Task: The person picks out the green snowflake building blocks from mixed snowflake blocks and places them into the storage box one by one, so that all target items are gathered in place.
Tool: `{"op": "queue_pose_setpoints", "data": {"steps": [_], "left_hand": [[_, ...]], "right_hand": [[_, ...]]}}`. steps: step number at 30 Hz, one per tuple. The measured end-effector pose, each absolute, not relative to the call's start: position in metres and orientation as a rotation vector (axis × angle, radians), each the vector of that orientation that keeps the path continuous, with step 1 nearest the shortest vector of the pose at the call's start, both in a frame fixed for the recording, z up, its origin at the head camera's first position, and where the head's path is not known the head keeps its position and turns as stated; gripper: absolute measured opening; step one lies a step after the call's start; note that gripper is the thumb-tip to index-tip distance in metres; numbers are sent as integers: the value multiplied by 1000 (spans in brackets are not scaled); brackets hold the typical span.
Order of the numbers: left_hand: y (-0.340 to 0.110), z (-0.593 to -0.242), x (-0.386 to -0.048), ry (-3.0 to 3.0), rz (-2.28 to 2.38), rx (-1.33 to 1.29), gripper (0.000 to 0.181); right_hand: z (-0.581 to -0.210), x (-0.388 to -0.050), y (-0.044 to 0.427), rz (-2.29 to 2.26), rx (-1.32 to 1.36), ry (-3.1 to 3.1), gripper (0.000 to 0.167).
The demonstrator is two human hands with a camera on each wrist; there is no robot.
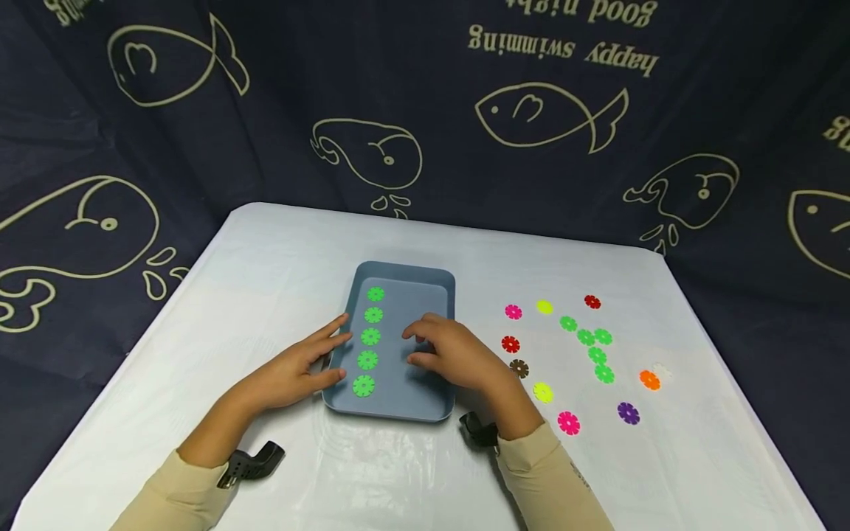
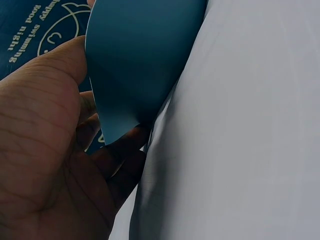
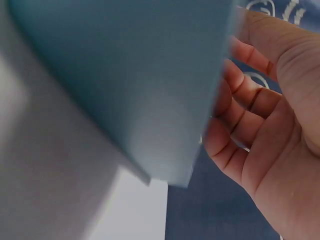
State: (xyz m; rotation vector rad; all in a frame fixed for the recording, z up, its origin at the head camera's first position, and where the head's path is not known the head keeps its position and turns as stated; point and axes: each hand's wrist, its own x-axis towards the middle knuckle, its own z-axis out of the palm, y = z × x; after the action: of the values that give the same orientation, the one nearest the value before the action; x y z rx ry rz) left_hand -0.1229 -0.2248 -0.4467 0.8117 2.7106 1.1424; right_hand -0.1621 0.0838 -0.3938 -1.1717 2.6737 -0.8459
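Note:
A grey-blue rectangular tray (image 1: 417,398) lies on the table, with a column of several green notched discs (image 1: 367,360) along the left of its floor. My left hand (image 1: 285,377) holds the tray's left side. Its thumb and some fingers reach over the rim; in the left wrist view, other fingers (image 2: 131,145) lie against the outer wall. Above the right half of the tray is my right hand (image 1: 465,356), its fingers loosely bent and nothing visible between them. In the right wrist view, the tray wall (image 3: 135,85) partly hides those fingers.
Right of the tray, loose notched discs lie scattered on the white table (image 1: 292,265): several green discs (image 1: 597,355), a brown disc (image 1: 519,369), an orange disc (image 1: 650,380), a purple disc (image 1: 628,413) and others. A dark fish-print cloth (image 1: 425,88) hangs behind.

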Motion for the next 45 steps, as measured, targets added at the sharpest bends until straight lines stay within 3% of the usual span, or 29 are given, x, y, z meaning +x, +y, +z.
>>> {"op": "queue_pose_setpoints", "data": {"steps": [16, 25, 45], "left_hand": [[-225, -445, -123, 2689, 1134, 798, 69], [-224, -444, -122, 2702, 1125, 803, 68], [-225, -443, -123, 2679, 1145, 791, 69]], "right_hand": [[-400, -199, 172, -869, -851, 2828, 31], [-407, -206, 228, -849, -693, 2892, 33], [-415, -220, 303, -709, -330, 2986, 42]]}}
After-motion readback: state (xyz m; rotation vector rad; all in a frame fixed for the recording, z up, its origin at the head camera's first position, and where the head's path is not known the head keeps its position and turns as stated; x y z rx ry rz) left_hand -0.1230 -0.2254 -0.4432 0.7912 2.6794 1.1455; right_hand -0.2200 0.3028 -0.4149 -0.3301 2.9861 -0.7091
